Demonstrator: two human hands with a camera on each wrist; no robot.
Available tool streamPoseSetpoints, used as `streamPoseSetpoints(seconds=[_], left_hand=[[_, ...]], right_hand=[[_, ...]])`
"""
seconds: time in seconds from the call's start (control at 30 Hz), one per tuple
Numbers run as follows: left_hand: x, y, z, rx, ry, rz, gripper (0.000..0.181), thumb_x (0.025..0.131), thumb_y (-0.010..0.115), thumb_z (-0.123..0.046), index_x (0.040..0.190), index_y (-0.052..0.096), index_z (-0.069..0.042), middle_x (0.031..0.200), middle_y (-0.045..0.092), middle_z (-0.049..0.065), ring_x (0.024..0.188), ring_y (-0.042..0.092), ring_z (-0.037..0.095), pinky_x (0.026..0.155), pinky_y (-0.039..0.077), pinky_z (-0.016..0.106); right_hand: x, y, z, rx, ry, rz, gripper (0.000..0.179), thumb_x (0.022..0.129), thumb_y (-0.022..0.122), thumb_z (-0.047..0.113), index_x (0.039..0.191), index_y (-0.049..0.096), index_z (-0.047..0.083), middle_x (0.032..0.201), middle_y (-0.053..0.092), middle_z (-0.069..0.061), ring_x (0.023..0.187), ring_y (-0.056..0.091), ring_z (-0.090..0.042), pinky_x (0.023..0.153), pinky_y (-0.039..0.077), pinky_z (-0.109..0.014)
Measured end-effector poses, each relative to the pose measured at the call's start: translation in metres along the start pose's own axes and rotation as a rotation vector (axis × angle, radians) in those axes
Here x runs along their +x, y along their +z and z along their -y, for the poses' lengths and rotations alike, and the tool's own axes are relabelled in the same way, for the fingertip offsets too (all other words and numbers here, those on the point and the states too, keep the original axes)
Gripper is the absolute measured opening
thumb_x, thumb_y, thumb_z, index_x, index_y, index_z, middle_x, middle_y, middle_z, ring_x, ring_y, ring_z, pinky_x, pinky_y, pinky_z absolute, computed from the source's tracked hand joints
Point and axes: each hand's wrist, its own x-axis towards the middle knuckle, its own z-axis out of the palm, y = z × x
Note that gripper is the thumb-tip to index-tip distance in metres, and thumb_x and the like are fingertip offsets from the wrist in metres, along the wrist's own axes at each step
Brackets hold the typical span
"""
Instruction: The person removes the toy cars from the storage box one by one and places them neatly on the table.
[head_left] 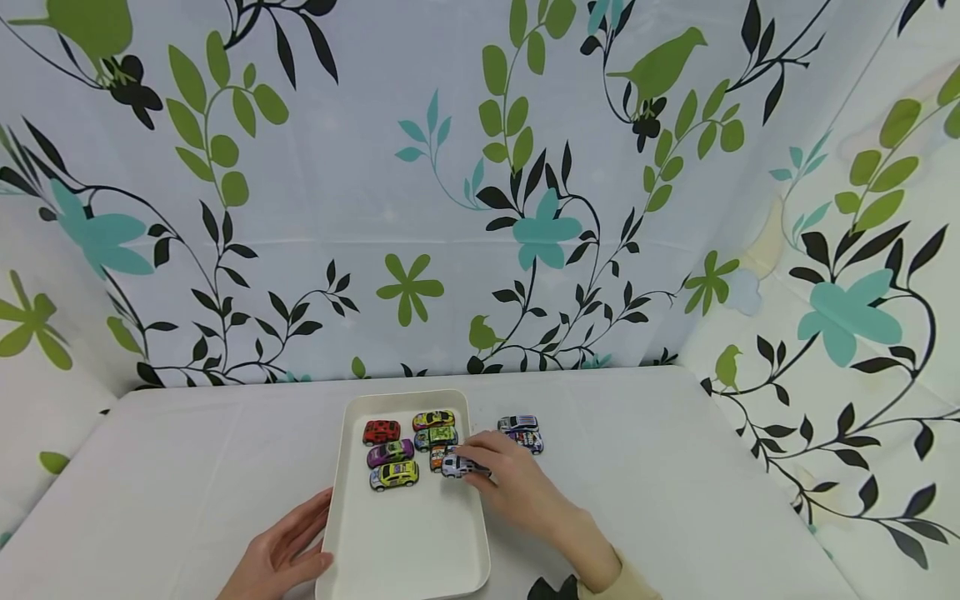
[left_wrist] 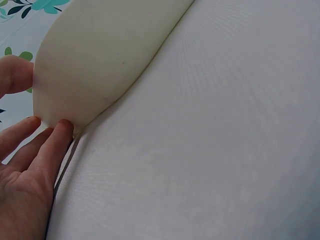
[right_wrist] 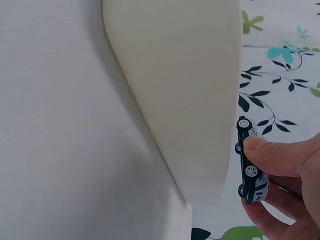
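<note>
Over the right side of a cream tray (head_left: 405, 542), my right hand (head_left: 517, 483) pinches a white and black toy car (head_left: 453, 467). Thumb and fingers grip that car in the right wrist view, its wheels turned toward the camera. It partly hides an orange toy car (head_left: 437, 457) in the tray. Beside it in the tray are a green toy car (head_left: 436, 438) and a yellow and purple one (head_left: 433, 419). To their left stand a red car (head_left: 381, 432), a purple car (head_left: 390, 452) and a yellow car (head_left: 393, 475). My left hand (head_left: 285, 546) rests its fingertips against the tray's left outer wall.
Right of the tray, two more toy cars, a silver one (head_left: 517, 423) and a blue and white one (head_left: 528, 441), stand close together on the white table (head_left: 637, 467). A cloth with printed leaves and birds (head_left: 330, 167) hangs behind the table and along its sides.
</note>
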Motion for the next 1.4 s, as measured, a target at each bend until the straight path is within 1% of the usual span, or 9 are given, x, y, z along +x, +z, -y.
streamPoseSetpoints(seconds=[0.13,0.23,0.37,0.6,0.87,1.17,1.4], left_hand=[[-0.001,0.000,0.000,-0.001,0.003,-0.005,0.080,0.091,0.071,-0.007,0.156,0.025,0.002,0.162,0.023,0.022,0.115,0.051,-0.016,0.102,0.052,0.024],[0.000,-0.001,0.000,-0.002,0.002,0.007,0.081,0.092,0.070,-0.008,0.156,0.023,0.003,0.162,0.021,0.023,0.115,0.051,-0.016,0.103,0.052,0.025],[0.000,-0.002,0.001,0.006,0.012,0.031,0.082,0.092,0.070,-0.009,0.156,0.021,0.004,0.162,0.019,0.024,0.116,0.050,-0.016,0.103,0.052,0.025],[-0.001,-0.003,0.002,0.007,0.017,0.040,0.081,0.093,0.069,-0.008,0.156,0.020,0.005,0.162,0.018,0.025,0.117,0.050,-0.016,0.103,0.052,0.024],[0.000,-0.002,0.002,0.006,0.001,0.019,0.081,0.092,0.070,-0.009,0.156,0.021,0.004,0.162,0.019,0.023,0.115,0.050,-0.017,0.103,0.052,0.026],[0.000,0.000,0.000,-0.007,-0.024,-0.004,0.082,0.091,0.072,-0.011,0.157,0.023,0.001,0.163,0.021,0.021,0.113,0.050,-0.019,0.104,0.052,0.028],[0.000,0.000,0.000,-0.023,-0.033,0.000,0.082,0.092,0.071,-0.011,0.157,0.023,-0.001,0.163,0.021,0.020,0.113,0.051,-0.019,0.106,0.050,0.027]], right_hand=[[-0.005,-0.002,-0.004,-0.002,0.000,-0.026,0.032,0.086,0.078,0.011,0.117,0.073,0.008,0.115,0.067,-0.001,0.108,0.062,-0.016,0.093,0.058,-0.029],[-0.009,-0.003,-0.008,0.002,0.003,-0.046,0.031,0.085,0.079,0.009,0.116,0.073,0.007,0.114,0.067,-0.001,0.107,0.062,-0.016,0.091,0.058,-0.029],[-0.016,-0.005,-0.015,0.004,0.020,-0.075,0.032,0.083,0.080,0.007,0.115,0.074,0.008,0.114,0.067,-0.001,0.108,0.062,-0.018,0.091,0.059,-0.033],[-0.026,-0.006,-0.029,-0.007,0.016,-0.134,0.033,0.079,0.082,0.004,0.111,0.074,0.007,0.112,0.068,-0.004,0.106,0.064,-0.021,0.093,0.059,-0.034],[-0.032,-0.005,-0.042,0.005,0.081,-0.090,0.034,0.079,0.081,0.000,0.111,0.074,0.006,0.115,0.068,-0.009,0.111,0.064,-0.024,0.098,0.057,-0.038],[-0.037,-0.001,-0.060,0.012,0.138,-0.087,0.036,0.075,0.082,-0.001,0.110,0.074,0.007,0.115,0.070,-0.007,0.111,0.064,-0.024,0.098,0.056,-0.042],[-0.042,-0.001,-0.072,0.045,0.160,-0.103,0.036,0.074,0.083,-0.003,0.107,0.075,0.007,0.113,0.072,-0.007,0.110,0.064,-0.025,0.097,0.056,-0.045]])
